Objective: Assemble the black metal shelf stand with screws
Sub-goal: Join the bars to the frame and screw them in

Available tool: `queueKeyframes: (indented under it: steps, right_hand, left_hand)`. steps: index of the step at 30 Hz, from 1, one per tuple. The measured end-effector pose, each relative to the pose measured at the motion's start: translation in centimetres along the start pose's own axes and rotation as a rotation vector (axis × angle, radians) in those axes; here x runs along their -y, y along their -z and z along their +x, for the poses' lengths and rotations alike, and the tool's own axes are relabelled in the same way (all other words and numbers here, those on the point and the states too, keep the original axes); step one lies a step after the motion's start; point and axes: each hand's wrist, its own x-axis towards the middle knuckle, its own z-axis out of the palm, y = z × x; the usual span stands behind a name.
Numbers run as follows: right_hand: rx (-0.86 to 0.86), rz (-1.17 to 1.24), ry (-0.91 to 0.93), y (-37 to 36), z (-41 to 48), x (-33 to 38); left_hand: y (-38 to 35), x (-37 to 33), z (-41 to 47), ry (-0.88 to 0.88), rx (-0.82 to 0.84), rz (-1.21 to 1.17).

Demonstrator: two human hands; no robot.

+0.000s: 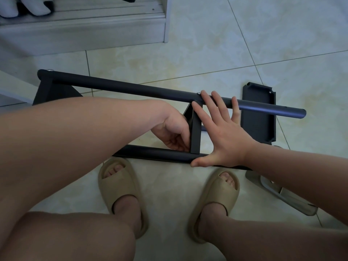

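On the tiled floor ahead of your feet, the black metal shelf stand lies on its side, a shelf panel joining its upper tube and lower tube. Your left hand curls its fingers round that panel, while your right hand lies spread flat, fingertips on the upper tube, thumb on the lower. A loose black tray lies beyond; contents of the clear packet cannot be told.
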Motion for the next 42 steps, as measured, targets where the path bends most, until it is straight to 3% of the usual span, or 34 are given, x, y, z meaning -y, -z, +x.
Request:
queueKeyframes:
  steps: [17, 21, 26, 42]
  right_hand:
    - [0.001, 0.001, -0.004, 0.1, 0.0, 0.0]
    - [-0.005, 0.006, -0.003, 0.1, 0.0, -0.1]
    - [-0.007, 0.004, 0.003, 0.0, 0.0, -0.1]
    - [-0.010, 0.012, 0.010, -0.1, 0.1, -0.1]
  left_hand:
    - [-0.4, 1.6, -0.2, -0.114, 0.007, -0.133]
    - [0.4, 1.5, -0.7, -0.022, 0.064, 0.044]
    - [0.7, 0.5, -0.6, -0.009, -0.038, 0.229]
    - [0.9, 0.3, -0.4, 0.013, 0.009, 0.203]
